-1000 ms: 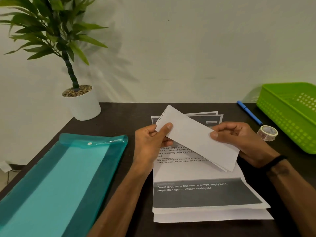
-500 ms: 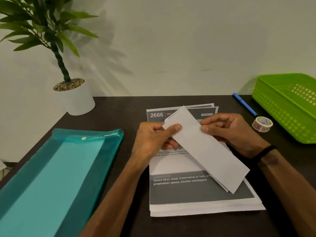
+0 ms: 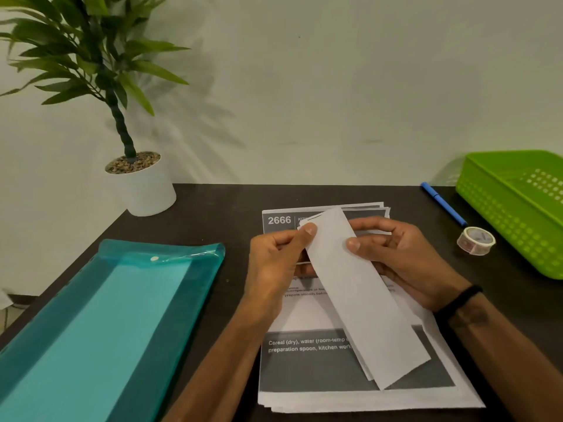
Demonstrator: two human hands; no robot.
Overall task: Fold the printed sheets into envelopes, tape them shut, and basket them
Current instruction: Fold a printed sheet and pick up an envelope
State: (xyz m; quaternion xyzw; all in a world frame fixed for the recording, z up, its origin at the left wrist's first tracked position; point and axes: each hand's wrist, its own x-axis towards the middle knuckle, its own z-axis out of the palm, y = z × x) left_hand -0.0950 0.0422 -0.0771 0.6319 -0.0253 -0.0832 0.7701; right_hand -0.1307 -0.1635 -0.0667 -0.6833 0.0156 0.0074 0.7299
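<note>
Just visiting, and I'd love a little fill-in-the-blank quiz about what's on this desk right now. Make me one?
1. Both hands hold a folded white sheet above the stack of ____ pages.
2. The basket at the right is ____ in colour.
3. The roll of tape lies between the basket and the ____ hand.
4. The pen beside the basket is ____.

Missing words: printed; green; right; blue
</note>
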